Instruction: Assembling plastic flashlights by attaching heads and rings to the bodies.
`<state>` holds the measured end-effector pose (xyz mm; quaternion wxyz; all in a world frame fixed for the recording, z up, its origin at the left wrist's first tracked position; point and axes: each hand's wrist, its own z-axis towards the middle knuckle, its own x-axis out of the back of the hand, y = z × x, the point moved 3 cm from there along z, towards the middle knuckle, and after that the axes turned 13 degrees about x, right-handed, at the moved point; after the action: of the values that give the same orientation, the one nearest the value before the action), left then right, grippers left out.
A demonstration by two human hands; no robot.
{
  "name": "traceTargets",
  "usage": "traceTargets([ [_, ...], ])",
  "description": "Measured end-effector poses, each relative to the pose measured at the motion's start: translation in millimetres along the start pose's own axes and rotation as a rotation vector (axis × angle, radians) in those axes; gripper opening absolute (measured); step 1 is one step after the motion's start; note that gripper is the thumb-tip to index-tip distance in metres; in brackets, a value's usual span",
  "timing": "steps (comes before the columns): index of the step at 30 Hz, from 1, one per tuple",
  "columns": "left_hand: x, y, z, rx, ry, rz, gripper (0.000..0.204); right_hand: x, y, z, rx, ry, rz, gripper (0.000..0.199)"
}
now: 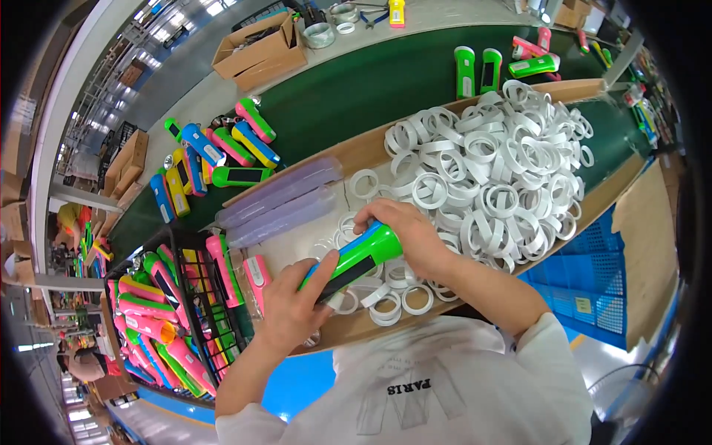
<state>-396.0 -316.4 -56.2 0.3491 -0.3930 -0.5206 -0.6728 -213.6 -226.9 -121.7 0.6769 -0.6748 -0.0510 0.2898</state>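
Note:
Both hands are on a green and blue flashlight (377, 246) with a dark panel on its side, tilted above a cardboard tray (297, 236). My left hand (289, 308) wraps the lower left end, thumb along the body. Around the upper right end curl the fingers of my right hand (411, 233), which partly hide that end. Beneath and beyond them, white plastic rings (512, 159) fill the tray's right side in a loose heap. A pink flashlight (257, 276) lies just left of my left hand.
At the left stands a black crate (194, 278) packed with colourful flashlights. More flashlights (204, 148) lie on the green belt (334, 96), with others at far right. Purplish clear plastic strips (282, 194) rest in the tray. A blue crate (578, 278) sits at right.

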Motion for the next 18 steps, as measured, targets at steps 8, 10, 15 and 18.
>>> traceTargets([
  [8,2.7,0.8,-19.2,-0.193,0.199,0.164,0.074,-6.3,-28.4,-9.2,0.175,-0.173,-0.066,0.063],
  [10,6.7,5.6,-23.1,-0.232,0.219,0.139,0.072,-10.1,-30.6,-18.0,0.21,-0.199,-0.087,0.053],
  [15,42.3,32.7,-22.2,0.054,-0.231,-0.493,0.063,-23.8,-87.8,-63.5,0.893,-0.241,-0.529,0.03],
  [18,31.7,22.5,-17.4,0.23,-0.72,-1.045,0.064,-54.6,-115.3,-77.6,1.3,-0.388,-0.612,0.026],
])
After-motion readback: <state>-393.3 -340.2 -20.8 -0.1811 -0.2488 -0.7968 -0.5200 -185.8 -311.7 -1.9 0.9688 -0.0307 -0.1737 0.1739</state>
